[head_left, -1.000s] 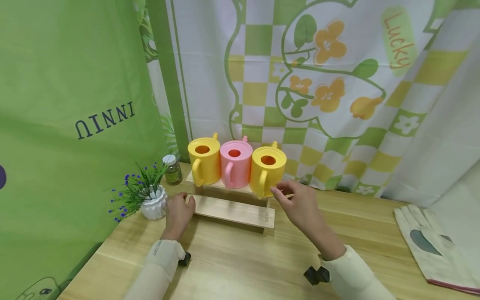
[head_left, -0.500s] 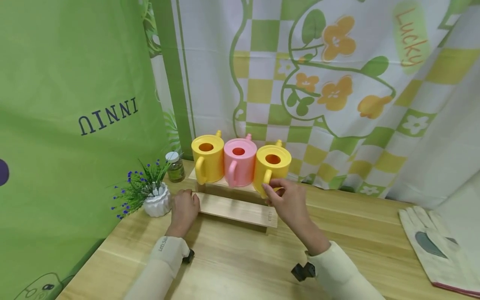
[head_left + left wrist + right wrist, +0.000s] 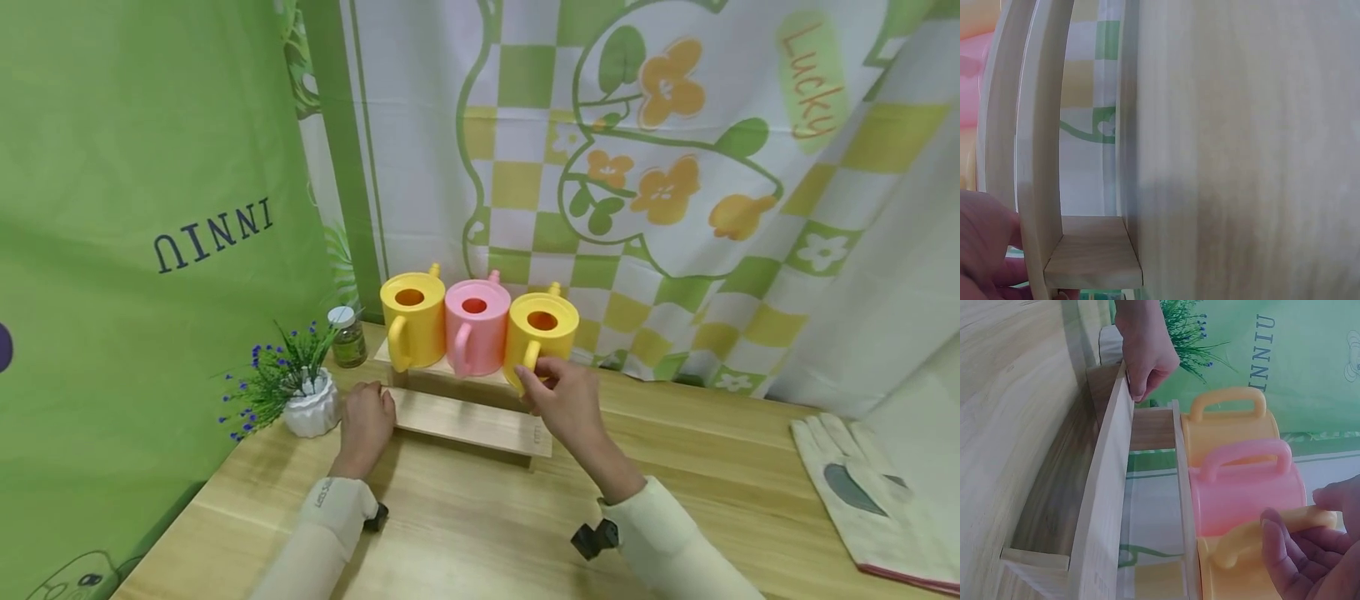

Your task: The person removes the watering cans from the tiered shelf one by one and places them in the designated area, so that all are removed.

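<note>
backdrop: green cloth [image 3: 135, 208] on the left, checked flower curtain [image 3: 637, 167] behind and to the right.
surface: pale wooden table [image 3: 480, 517], your sleeves crossing its near edge.
far right: white cloth glove [image 3: 862, 492], partly cut off by the frame edge.
centre, far side: two-step wooden rack [image 3: 465, 421]. the upper step carries three lidded cups in a row, touching: left yellow cup [image 3: 412, 321], pink cup [image 3: 472, 329], right yellow cup [image 3: 542, 333].
left of the rack: white pot of blue flowers [image 3: 296, 392], small capped jar [image 3: 347, 337] behind it.
your right hand [image 3: 566, 400]: thumb and fingers pinching the right yellow cup's handle.
your left hand [image 3: 367, 421]: fingers curled over the rack's left end, holding the lower step.
hard to make out: the cup contents; the left wrist view is blurred, showing only rack wood and a fingertip.
</note>
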A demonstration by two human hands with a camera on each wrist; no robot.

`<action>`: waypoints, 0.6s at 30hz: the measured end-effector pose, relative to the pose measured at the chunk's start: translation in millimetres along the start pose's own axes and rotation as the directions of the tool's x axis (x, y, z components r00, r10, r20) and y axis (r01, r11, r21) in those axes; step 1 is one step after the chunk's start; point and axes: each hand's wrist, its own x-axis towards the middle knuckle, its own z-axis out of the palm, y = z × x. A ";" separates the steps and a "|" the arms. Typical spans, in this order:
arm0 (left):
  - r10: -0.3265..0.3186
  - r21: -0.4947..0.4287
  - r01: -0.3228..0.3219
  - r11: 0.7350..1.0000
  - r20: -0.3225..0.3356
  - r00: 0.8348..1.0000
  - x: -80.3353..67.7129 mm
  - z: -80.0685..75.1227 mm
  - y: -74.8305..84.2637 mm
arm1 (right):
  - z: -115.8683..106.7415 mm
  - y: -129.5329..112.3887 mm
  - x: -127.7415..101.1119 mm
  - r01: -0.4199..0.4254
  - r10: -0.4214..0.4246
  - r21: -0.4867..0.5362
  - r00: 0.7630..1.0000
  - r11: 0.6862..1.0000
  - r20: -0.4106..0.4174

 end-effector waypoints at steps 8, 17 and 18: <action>0.055 0.051 -0.056 0.997 0.016 0.998 0.9 -1.9 -1.2 | -2.6 -0.8 -0.2 0.025 -0.025 -0.005 1.000 1.000 -0.014; 0.084 0.072 -0.090 0.993 0.079 0.993 1.1 -2.5 -4.9 | -30.1 2.5 -7.7 0.087 -0.092 -0.063 0.993 0.994 -0.075; 0.093 0.078 -0.099 0.992 0.079 0.993 1.8 -3.0 -5.0 | -34.8 3.3 -9.2 0.101 -0.108 -0.076 0.991 0.992 -0.084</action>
